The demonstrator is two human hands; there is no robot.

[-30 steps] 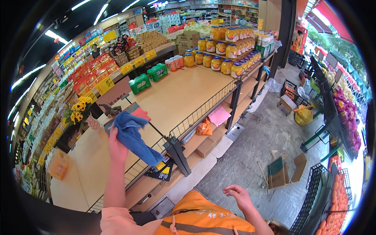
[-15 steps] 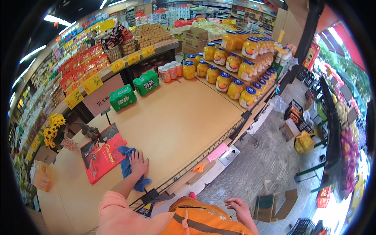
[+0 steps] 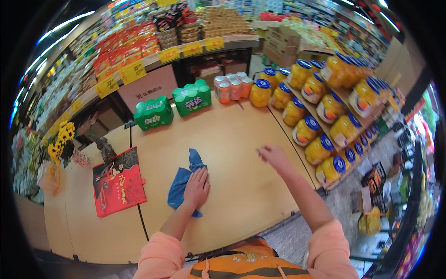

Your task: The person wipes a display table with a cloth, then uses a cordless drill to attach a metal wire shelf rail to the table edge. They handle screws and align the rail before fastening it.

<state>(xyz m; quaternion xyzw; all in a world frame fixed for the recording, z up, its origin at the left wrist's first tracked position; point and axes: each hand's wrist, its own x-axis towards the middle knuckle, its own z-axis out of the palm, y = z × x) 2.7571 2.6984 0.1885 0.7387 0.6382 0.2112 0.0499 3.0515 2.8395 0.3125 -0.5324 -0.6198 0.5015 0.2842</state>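
- One left hand (image 3: 197,188) lies flat near the centre of the frame, its fingers extended and almost together, pressing on a blue cloth (image 3: 179,188) rather than gripping it.
- The cloth lies crumpled on the pale tabletop (image 3: 241,195), left of centre, spreading out around the hand.
- Half a second ago it was against the red-and-black flat bag (image 3: 123,186); now bare tabletop separates the two, the bag being at left.
- The right hand (image 3: 274,158), right of centre, is over the tabletop with bent fingers; blur means I cannot tell how far they close. Earlier it was over the floor, at lower right.
- Two green packs (image 3: 153,113) and an orange can pack (image 3: 233,88) line the table's far edge, upper centre.
- Yellow jars (image 3: 306,131) with blue lids fill the upper right, the view having turned toward them.
- Yellow flowers (image 3: 60,142) stand at far left.
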